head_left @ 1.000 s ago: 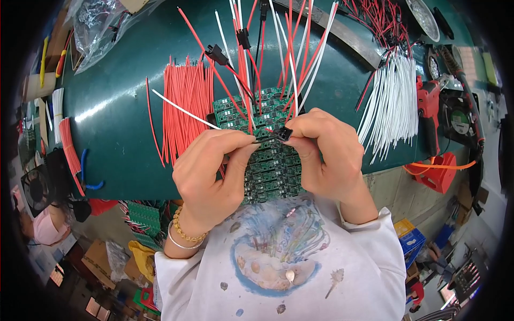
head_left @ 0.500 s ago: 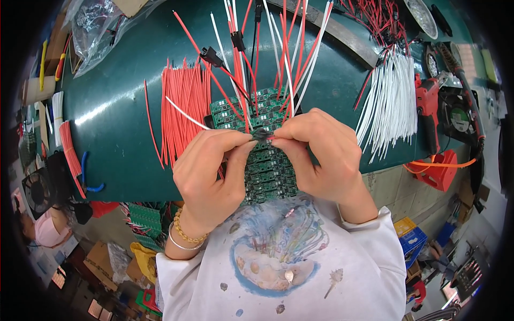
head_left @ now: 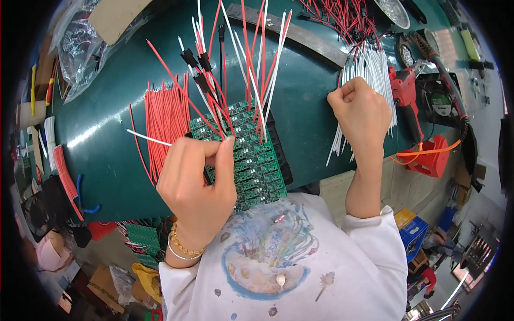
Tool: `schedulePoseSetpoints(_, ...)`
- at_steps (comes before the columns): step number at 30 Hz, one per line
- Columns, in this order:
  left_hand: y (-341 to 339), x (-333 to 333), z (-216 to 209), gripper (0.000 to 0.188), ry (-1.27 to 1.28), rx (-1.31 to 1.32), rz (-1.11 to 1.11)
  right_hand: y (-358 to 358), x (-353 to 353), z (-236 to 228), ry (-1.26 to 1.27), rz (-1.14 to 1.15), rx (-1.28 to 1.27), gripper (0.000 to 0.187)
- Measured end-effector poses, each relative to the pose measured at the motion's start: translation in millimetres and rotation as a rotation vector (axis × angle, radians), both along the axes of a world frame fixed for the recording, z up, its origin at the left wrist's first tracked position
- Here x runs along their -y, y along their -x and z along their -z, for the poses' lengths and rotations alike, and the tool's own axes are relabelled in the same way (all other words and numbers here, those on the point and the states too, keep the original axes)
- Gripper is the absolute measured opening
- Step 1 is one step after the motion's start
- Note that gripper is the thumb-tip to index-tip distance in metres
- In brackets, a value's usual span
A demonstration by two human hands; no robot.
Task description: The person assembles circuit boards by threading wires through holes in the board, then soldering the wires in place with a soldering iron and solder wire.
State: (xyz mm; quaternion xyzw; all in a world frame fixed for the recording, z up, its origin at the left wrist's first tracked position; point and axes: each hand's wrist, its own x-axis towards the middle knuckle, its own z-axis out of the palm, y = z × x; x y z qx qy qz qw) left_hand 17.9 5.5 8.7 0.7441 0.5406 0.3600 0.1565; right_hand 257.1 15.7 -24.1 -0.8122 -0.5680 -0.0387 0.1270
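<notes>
On green table (head_left: 107,160), circuit board panel (head_left: 257,166) lies under left hand (head_left: 195,184).

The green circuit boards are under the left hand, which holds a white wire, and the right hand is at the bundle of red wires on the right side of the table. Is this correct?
Not quite. In the head view the right hand is at the bundle of white wires, not red ones. The rest is correct: the left hand holds a white wire over the green circuit boards.

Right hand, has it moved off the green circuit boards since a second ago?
Yes. The right hand left the green circuit boards and went right, to the white wires.
</notes>
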Motion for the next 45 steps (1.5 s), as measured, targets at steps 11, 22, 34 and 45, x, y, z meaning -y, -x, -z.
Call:
schedulePoseSetpoints(11, -28.0, 18.1, -19.5, 0.012, 0.496, 0.629, 0.319, 46.2, 58.4, -37.1, -0.429, -0.470, -0.419, 0.015)
schedulePoseSetpoints(22, 8.7, 19.3, -6.4, 0.025, 0.307, 0.466, 0.455, 64.2, 50.7, -32.1, -0.242, -0.864, -0.826, 0.028)
schedulePoseSetpoints(34, 30.8, 25.0, 7.5, 0.032, -0.065, 0.147, 0.394, 78.4, 35.8, 1.6, -0.470, -0.967, -0.555, 0.038)
schedulePoseSetpoints(45, 30.7, 23.0, 16.2, 0.031, -0.018, 0.208, 0.377, 81.1, 34.7, 1.2, -0.400, -0.936, -0.566, 0.035)
